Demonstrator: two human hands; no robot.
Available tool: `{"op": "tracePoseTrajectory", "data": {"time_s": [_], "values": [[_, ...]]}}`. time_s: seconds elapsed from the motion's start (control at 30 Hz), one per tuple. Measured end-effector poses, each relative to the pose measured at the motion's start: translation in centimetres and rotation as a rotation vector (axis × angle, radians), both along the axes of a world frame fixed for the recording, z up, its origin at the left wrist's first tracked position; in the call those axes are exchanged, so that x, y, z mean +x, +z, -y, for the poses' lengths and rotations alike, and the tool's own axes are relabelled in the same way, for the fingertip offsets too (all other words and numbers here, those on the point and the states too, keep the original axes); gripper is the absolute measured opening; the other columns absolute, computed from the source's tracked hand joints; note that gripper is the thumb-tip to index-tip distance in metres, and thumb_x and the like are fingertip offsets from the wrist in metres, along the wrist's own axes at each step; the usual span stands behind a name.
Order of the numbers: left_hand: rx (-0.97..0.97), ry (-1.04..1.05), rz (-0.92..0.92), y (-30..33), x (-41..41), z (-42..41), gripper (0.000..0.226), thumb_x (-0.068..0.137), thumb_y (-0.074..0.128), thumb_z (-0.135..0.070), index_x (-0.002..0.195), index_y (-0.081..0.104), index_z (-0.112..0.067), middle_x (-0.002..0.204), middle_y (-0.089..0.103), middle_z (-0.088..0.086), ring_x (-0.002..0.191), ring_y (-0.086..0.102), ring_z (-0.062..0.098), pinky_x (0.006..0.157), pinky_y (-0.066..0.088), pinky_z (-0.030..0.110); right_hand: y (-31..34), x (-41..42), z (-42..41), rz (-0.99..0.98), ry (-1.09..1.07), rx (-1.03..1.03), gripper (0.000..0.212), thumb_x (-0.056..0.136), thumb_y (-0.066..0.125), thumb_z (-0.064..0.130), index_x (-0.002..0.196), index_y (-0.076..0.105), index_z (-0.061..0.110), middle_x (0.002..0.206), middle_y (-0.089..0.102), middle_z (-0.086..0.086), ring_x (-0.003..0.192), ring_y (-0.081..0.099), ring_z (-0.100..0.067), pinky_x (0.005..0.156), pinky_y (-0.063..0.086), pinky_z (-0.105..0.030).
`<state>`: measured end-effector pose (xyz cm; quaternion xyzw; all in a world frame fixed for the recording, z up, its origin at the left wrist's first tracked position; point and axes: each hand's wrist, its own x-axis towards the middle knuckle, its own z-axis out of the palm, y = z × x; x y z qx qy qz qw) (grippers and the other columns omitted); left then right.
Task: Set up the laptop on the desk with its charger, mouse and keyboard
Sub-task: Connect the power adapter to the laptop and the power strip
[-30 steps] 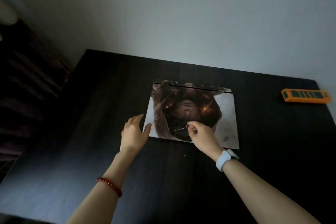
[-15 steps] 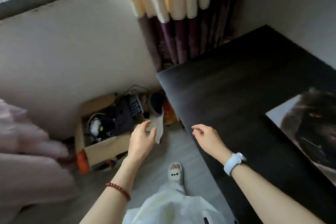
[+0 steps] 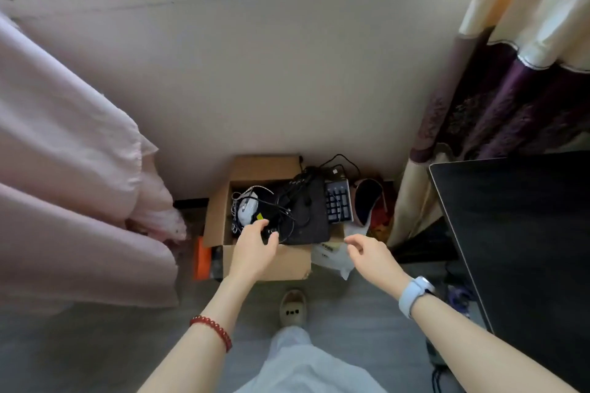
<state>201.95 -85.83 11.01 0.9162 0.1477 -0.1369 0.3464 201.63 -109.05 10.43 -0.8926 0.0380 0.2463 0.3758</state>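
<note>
Far left: pale pink draped fabric (image 3: 73, 175), hanging to the grey floor.

Centre-left: open brown cardboard box (image 3: 220, 217) on the floor against the wall. Inside, a white corded mouse (image 3: 247, 209) among tangled black cables (image 3: 281, 210), with a flat black rectangular pad or case (image 3: 311, 217) lying over the box's right part. Cannot tell which item is the charger; likely in the cable tangle.

Left hand (image 3: 255, 247), red bead bracelet on the wrist, reaches over the box's near edge. Fingers spread and slightly curved, tips at the cables, gripping nothing that I can make out.

Just right of the box: small black keyboard with light frame (image 3: 339, 202), propped against the black pad.

Right hand (image 3: 372, 257), pale blue watch on the wrist, hovers above the floor near a white plastic bag (image 3: 332, 257). Fingers loosely curled, apart, empty.

Far right: dark wooden table (image 3: 523, 233); only its bare left corner shows. Laptop not in view.

Progress, as judged: early. Mouse, keyboard and cables all sit at the box on the floor; none on the table. Fetching, placing and connecting each remains.
</note>
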Motion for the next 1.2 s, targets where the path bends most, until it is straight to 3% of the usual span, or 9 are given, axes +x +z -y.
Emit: {"op": "tracePoseTrajectory", "data": {"time_s": [0.3,0.43,0.53,0.63,0.77,0.9,1.03,1.2], "values": [[0.136,-0.333,-0.11,-7.3,16.5,1.3,0.059,0.092,0.048,-0.035,0.142,0.028,-0.009,0.145,0.033,0.014,0.13,0.034,0.034,0.103,0.035,0.043,-6.2,11.8,-4.0,-0.011,-0.159,-0.059,0.035,0.096,0.04,0.017,0.13,0.048,0.014,0.13,0.056,-0.007,0.108,0.057,-0.02,0.086,0.044,-0.028],[0.141,-0.359,-0.219,-12.7,20.7,3.8,0.065,0.092,0.048,-0.032,0.145,0.018,-0.008,0.15,0.023,0.014,0.135,0.024,0.035,0.106,0.032,0.047,-9.7,14.8,-3.5,-0.015,-0.151,-0.102,0.04,0.096,0.04,0.017,0.136,0.039,0.016,0.135,0.048,-0.007,0.122,0.048,-0.021,0.097,0.043,-0.034],[0.262,-0.358,-0.32,-17.1,23.1,5.1,0.072,0.091,0.049,-0.035,0.146,0.011,-0.008,0.153,0.018,0.014,0.139,0.015,0.033,0.107,0.026,0.049,-12.6,17.1,-3.0,-0.001,-0.134,-0.138,0.044,0.095,0.042,0.017,0.139,0.035,0.016,0.137,0.045,-0.007,0.128,0.041,-0.022,0.103,0.039,-0.034],[0.409,-0.341,-0.375,-20.7,25.4,5.8,0.07,0.089,0.05,-0.04,0.142,0.02,-0.006,0.145,0.033,0.014,0.134,0.026,0.032,0.103,0.026,0.049,-15.2,18.6,-2.7,-0.008,-0.14,-0.108,0.044,0.095,0.042,0.016,0.138,0.036,0.016,0.136,0.046,-0.007,0.125,0.044,-0.022,0.1,0.037,-0.03],[0.475,-0.305,-0.317,-23.4,26.7,6.0,0.04,0.089,0.05,-0.031,0.122,0.045,-0.009,0.123,0.053,0.013,0.116,0.047,0.03,0.096,0.03,0.044,-17.3,19.4,-2.1,-0.019,-0.175,-0.052,0.042,0.094,0.042,0.013,0.136,0.04,0.015,0.134,0.048,-0.006,0.12,0.048,-0.02,0.096,0.036,-0.025],[0.289,-0.242,-0.319,-23.6,26.0,5.6,0.031,0.087,0.052,-0.025,0.109,0.05,-0.004,0.115,0.056,0.016,0.106,0.051,0.034,0.083,0.042,0.04,-17.3,19.2,-1.5,-0.051,-0.168,-0.05,0.041,0.095,0.041,0.013,0.135,0.041,0.018,0.131,0.049,-0.004,0.116,0.05,-0.018,0.092,0.039,-0.026],[0.101,-0.234,-0.325,-22.5,25.8,4.4,0.032,0.09,0.049,-0.025,0.114,0.045,-0.004,0.117,0.047,0.016,0.102,0.051,0.035,0.077,0.046,0.04,-16.0,19.5,-1.0,-0.021,-0.143,-0.062,0.041,0.095,0.041,0.014,0.135,0.041,0.019,0.13,0.049,-0.004,0.114,0.051,-0.018,0.091,0.042,-0.029],[-0.107,-0.229,-0.322,-20.4,23.7,2.7,0.039,0.094,0.045,-0.023,0.127,0.03,-0.008,0.098,0.062,0.014,0.083,0.062,0.031,0.071,0.05,0.043,-13.6,20.1,-1.3,0.032,-0.084,-0.062,0.042,0.095,0.04,0.013,0.136,0.039,0.017,0.134,0.046,-0.003,0.119,0.048,-0.016,0.096,0.04,-0.027]]}}
